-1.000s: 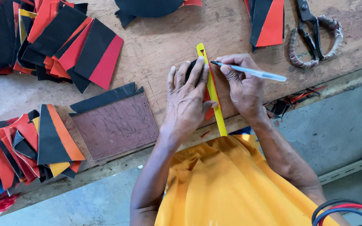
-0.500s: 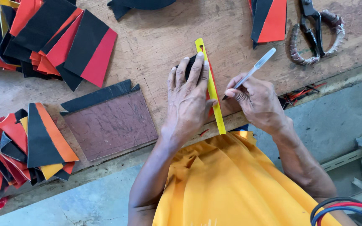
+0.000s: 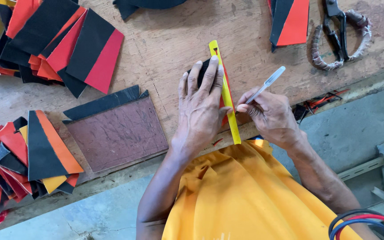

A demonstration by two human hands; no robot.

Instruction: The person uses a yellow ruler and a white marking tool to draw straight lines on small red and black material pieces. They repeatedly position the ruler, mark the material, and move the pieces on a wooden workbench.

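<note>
My left hand [image 3: 202, 106] lies flat, fingers spread, pressing a yellow ruler [image 3: 224, 91] down on a black-and-red fabric piece [image 3: 203, 70] at the front edge of the wooden table [image 3: 178, 40]. Most of that piece is hidden under the hand. My right hand [image 3: 270, 116] grips a clear-barrelled pen [image 3: 265, 85], its tip down against the ruler's right edge near the lower half.
Stacks of black, red and orange cut pieces [image 3: 63, 42] lie at the far left, and more [image 3: 21, 155] at the near left. A dark brown board [image 3: 118, 133] sits left of my hand. Scissors with wrapped handles [image 3: 338, 38] and another red-black piece [image 3: 290, 20] lie top right.
My right hand has drawn the pen down along the ruler, from near its top end towards the table's front edge. The left hand has stayed on the ruler.
</note>
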